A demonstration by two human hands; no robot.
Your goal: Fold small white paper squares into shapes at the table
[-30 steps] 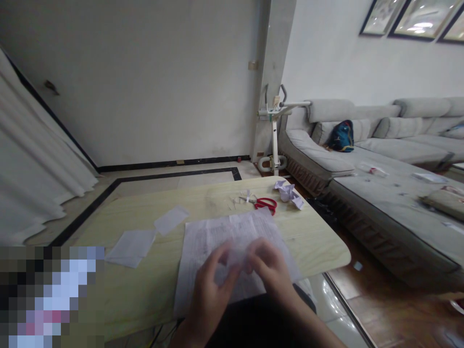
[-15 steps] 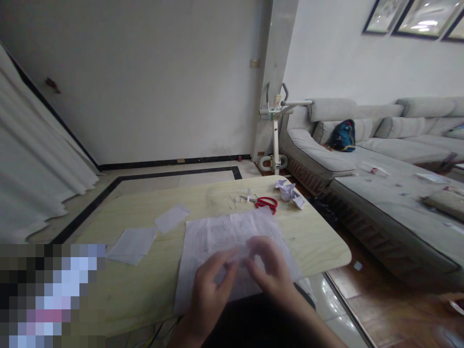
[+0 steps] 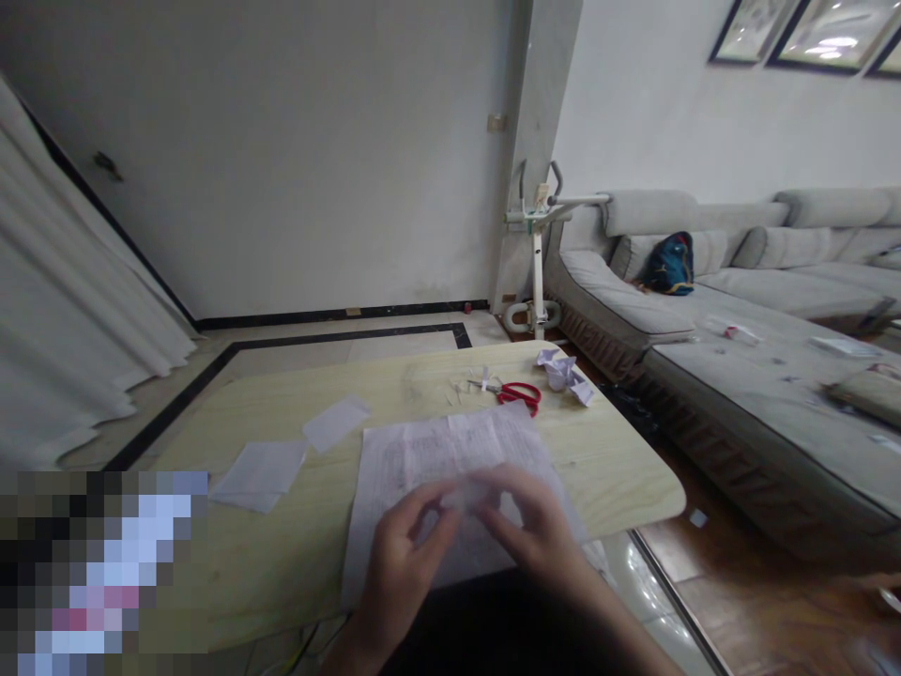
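Observation:
My left hand [image 3: 415, 535] and my right hand [image 3: 525, 516] come together over a large printed sheet [image 3: 450, 441] at the front of the table. Between their fingertips is a small whitish piece of paper [image 3: 465, 495], blurred, so its folds cannot be made out. Thumb and fingers of each hand are pinched on it. Red-handled scissors [image 3: 521, 394] lie just beyond the sheet, near thin paper scraps [image 3: 456, 387]. Folded paper shapes [image 3: 563, 373] rest at the far right corner.
Left of the sheet, loose square papers [image 3: 260, 476] and another paper [image 3: 336, 422] lie on the pale wooden table [image 3: 619, 469]. A grey sofa [image 3: 760, 394] stands to the right, with exercise equipment [image 3: 539, 253] behind the table. The lower left corner is pixelated.
My hands have drawn closer together, and the small piece of paper shows more plainly between the fingertips. The view has shifted slightly; things on the table stay put.

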